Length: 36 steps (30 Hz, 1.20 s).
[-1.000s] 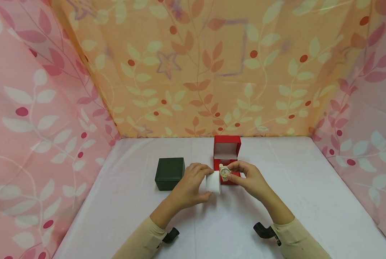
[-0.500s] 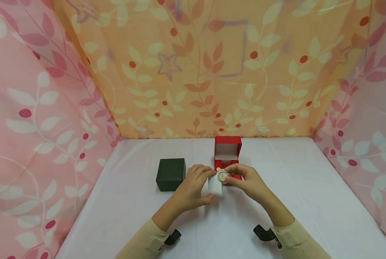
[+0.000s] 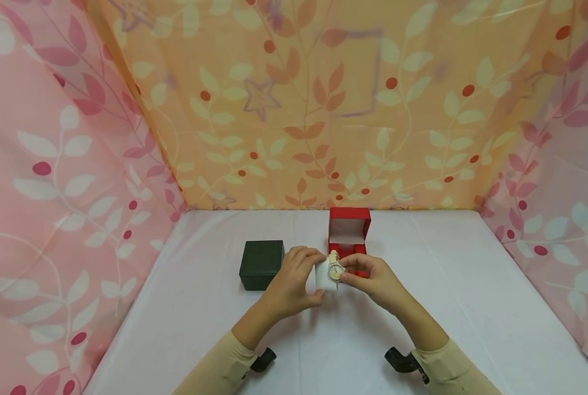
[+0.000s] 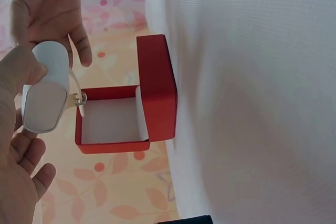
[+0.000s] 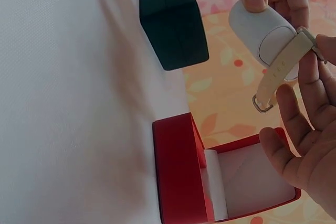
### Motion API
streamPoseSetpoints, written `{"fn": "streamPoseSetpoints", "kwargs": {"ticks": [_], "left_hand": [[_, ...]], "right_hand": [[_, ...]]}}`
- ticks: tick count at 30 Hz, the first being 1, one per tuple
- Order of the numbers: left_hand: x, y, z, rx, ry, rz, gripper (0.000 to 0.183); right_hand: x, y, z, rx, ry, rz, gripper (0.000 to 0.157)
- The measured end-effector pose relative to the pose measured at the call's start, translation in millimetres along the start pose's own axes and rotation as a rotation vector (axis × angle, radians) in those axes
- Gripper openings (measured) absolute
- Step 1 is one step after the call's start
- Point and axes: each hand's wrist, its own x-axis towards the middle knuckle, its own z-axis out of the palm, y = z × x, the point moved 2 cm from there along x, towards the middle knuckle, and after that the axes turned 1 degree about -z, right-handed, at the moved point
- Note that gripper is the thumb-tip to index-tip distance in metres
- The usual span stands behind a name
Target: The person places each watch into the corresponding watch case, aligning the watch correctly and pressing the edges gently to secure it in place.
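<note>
My left hand point(image 3: 293, 285) pinches a white watch pillow point(image 3: 323, 277) between thumb and fingers. My right hand point(image 3: 375, 281) pinches a cream wristwatch point(image 3: 335, 270) by its case, dial up, at the pillow's right end. In the right wrist view the cream strap point(image 5: 286, 62) is unbuckled and lies across that end of the pillow, its buckle point(image 5: 262, 104) hanging free. Both things are held above the table, in front of an open red watch box point(image 3: 349, 215). From the left wrist, the pillow's flat end point(image 4: 44, 107) faces the camera and mostly hides the watch.
A dark green box point(image 3: 261, 264) with its lid down stands left of the red box, beside my left hand. White cloth point(image 3: 195, 329) covers the table. Patterned fabric point(image 3: 294, 109) hangs behind and on both sides.
The watch has shifted left from beside the pillow to overlap its right end, with the right hand following. The left hand keeps its hold, and the pillow has risen slightly.
</note>
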Motion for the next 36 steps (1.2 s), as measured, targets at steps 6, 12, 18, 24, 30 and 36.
{"fn": "streamPoseSetpoints", "kwargs": {"ticks": [6,12,18,24,30,36], "left_hand": [[0.3,-2.4,-1.3,-0.006,0.049,0.001,0.069],[1.8,-3.8,-6.7,-0.028,0.085,-0.019,0.068],[2.0,-3.5,-11.0,-0.058,0.089,-0.052,0.069],[1.8,-0.5,-12.9,-0.075,0.08,-0.069,0.068],[-0.6,0.5,-16.3,-0.097,0.02,-0.084,0.074],[-2.9,-2.9,-20.9,-0.127,-0.026,-0.063,0.085]], "right_hand": [[1,2,3.8,-0.04,0.052,-0.022,0.021],[0,1,9.9,-0.204,0.1,-0.15,0.027],[-1,-2,16.4,-0.37,0.133,-0.24,0.046],[-2,-2,17.8,-0.439,0.188,-0.335,0.048],[-3,0,16.6,-0.425,0.195,-0.348,0.049],[-3,-2,15.5,-0.402,0.185,-0.376,0.047]]}}
